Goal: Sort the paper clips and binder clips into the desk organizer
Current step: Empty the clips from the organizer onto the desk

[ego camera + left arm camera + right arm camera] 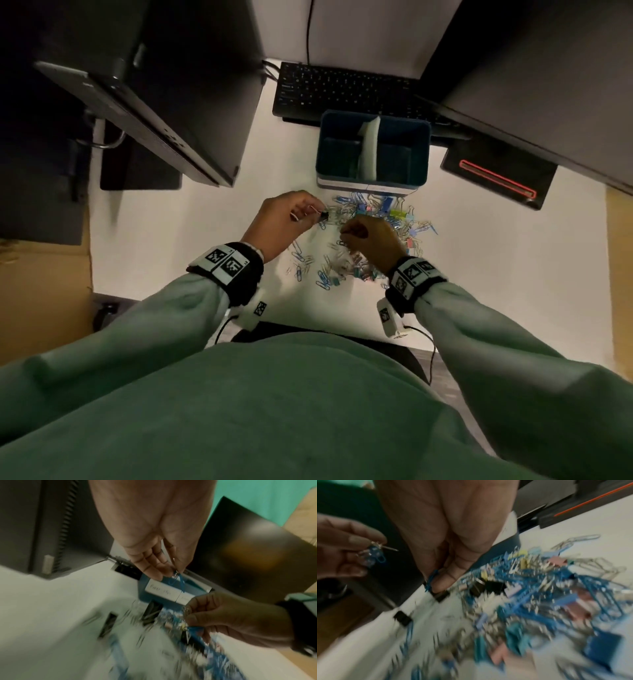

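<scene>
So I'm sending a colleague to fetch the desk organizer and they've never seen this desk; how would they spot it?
Find the black keyboard at the back of the white desk. Directly in front of it stands the blue rectangular desk organizer, just behind the heap of coloured clips. It is the only open-topped box there, split by a pale divider, with white labels on its front.

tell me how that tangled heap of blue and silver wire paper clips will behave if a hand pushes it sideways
The tangled heap of wire paper clips would probably scatter rather than slide whole: strays already lie apart. The thin wire looks light. Snagged clips may drag neighbours, as the clips pinched in the left hand suggest.
</scene>
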The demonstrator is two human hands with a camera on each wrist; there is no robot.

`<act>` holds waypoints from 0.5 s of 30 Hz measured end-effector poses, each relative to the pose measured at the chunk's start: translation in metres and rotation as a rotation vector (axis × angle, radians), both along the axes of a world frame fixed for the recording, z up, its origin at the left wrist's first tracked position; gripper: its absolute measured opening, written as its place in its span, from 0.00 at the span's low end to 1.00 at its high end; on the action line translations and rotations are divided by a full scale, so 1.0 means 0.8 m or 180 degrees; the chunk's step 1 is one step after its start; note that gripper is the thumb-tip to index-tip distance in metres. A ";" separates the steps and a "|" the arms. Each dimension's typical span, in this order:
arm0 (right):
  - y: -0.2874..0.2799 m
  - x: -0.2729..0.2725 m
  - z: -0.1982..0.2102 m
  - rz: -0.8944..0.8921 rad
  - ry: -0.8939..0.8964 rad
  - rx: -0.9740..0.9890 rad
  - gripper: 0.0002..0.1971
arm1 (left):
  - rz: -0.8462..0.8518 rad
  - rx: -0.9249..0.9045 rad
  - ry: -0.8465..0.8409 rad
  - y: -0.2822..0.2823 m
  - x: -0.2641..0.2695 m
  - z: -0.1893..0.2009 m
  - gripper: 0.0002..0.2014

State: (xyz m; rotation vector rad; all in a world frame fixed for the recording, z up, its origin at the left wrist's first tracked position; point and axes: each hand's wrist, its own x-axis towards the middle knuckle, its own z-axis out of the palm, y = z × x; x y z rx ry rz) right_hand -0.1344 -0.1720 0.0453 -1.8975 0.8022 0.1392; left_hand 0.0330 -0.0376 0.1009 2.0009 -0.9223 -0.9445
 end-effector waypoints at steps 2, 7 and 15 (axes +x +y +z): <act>-0.014 0.000 0.029 -0.0430 -0.0324 0.0146 0.03 | 0.0000 -0.0194 -0.0043 -0.036 0.009 0.014 0.07; -0.070 0.044 0.091 -0.1265 -0.1228 0.0061 0.05 | -0.0037 -0.0424 -0.0277 -0.125 0.027 0.029 0.08; -0.096 0.099 0.075 -0.0356 -0.0215 -0.1471 0.11 | -0.0059 0.0020 -0.1145 -0.098 0.039 -0.011 0.09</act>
